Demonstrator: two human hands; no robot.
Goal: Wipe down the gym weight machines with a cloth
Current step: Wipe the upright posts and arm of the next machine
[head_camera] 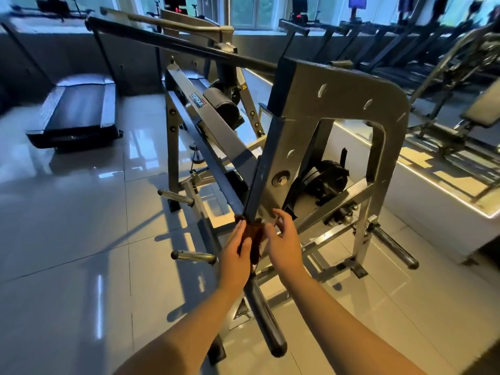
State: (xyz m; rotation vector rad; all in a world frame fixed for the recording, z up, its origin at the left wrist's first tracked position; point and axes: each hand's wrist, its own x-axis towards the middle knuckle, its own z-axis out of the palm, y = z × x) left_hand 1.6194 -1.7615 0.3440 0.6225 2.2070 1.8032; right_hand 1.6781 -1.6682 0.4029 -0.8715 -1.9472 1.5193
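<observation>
A grey steel plate-loaded weight machine (pixel 338 98) fills the middle of the head view. A small brown cloth (pixel 255 239) is wrapped around the lower end of its slanted lever bar (pixel 259 185). My left hand (pixel 235 255) grips the cloth against the bar from the left. My right hand (pixel 284 239) is just to the right of the cloth, fingers loosely curled and thumb touching the cloth's edge. Below the hands the bar ends in a black weight peg (pixel 266 318). Black weight plates (pixel 324 180) sit inside the frame.
Chrome plate pegs (pixel 176 196) (pixel 193 257) stick out on the left, and another black peg (pixel 395 246) on the right. A treadmill (pixel 78 112) stands at back left on the glossy tile floor. A mirror wall with a low ledge (pixel 422 185) runs along the right.
</observation>
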